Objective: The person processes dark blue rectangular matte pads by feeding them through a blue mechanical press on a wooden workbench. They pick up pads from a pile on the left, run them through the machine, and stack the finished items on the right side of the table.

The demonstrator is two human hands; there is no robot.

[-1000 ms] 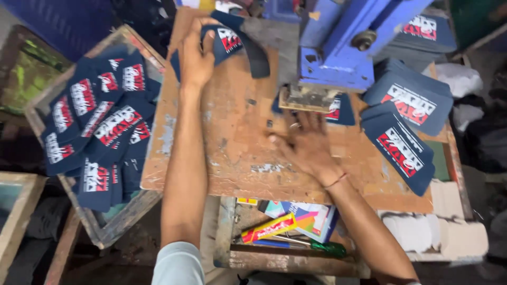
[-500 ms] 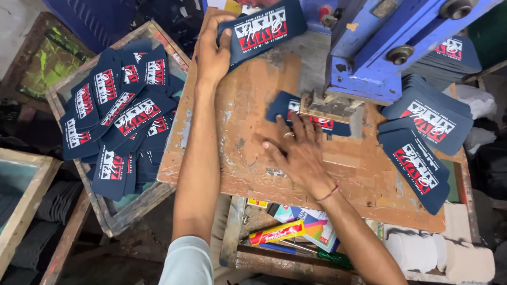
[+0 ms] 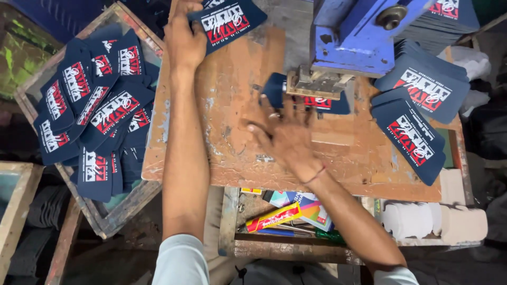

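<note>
The left hand (image 3: pixel 184 39) is clenched on the edge of a navy printed piece (image 3: pixel 228 21), gripping it at its left end so that the red-and-white print faces up near the far edge of the worn wooden board (image 3: pixel 222 105). The right hand (image 3: pixel 285 134) grips nothing: it lies flat and open on the board with its fingers (image 3: pixel 264 108) spread, fingertips reaching toward another navy piece (image 3: pixel 311 100) that lies under the stamping head of the blue press (image 3: pixel 364 37). That piece is partly covered by the metal plate (image 3: pixel 317 83) at the bottom of the press, so only its edges and a strip of red print show; the hand is blurred, and I cannot tell whether the fingertips touch it. To the left of the board, a shallow wooden tray (image 3: pixel 105 221) holds a loose heap of printed pieces (image 3: pixel 95 116), overlapping at many angles. To the right of the press, a fanned stack of navy pieces (image 3: pixel 417 116) rests on the board's right end, print side up. Below the board's near edge, an open shelf carries a yellow-and-red tube (image 3: pixel 274 216) lying beside some coloured cards (image 3: pixel 311 206), and farther right sit pale rounded blocks (image 3: pixel 433 221).
</note>
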